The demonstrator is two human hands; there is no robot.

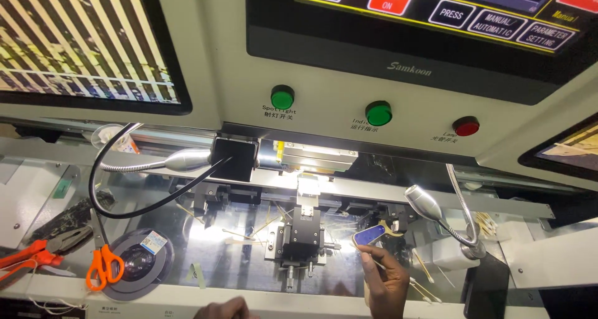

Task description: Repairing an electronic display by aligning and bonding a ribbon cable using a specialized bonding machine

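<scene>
Right hand fingers: pinched narrow around a small blue flat tool, held up at its near end; a thin pale stick also runs through the grip, slanting down to the right.
Right hand: near edge of the scene, right of centre, raised over the glossy work deck.
Blue tool position: just right of the black micrometer stage, near it but apart; its far tip points up and left toward the lit area.
Left hand: only knuckles show at the bottom edge, left of centre; finger state cannot be told, nothing seen in it.
Stage: centre of the deck, under the bright press head.
Cotton swabs: scattered on the deck just right of the right hand.
Right gooseneck lamp: above and right of the blue tool, well clear of it.
Left gooseneck lamp: far left of the stage, with a black cable looping below.
Orange scissors: near left, lying against a round tape reel.
Orange-handled pliers: far left edge, near.
Panel above: two green buttons and one red button, screens over them.
</scene>
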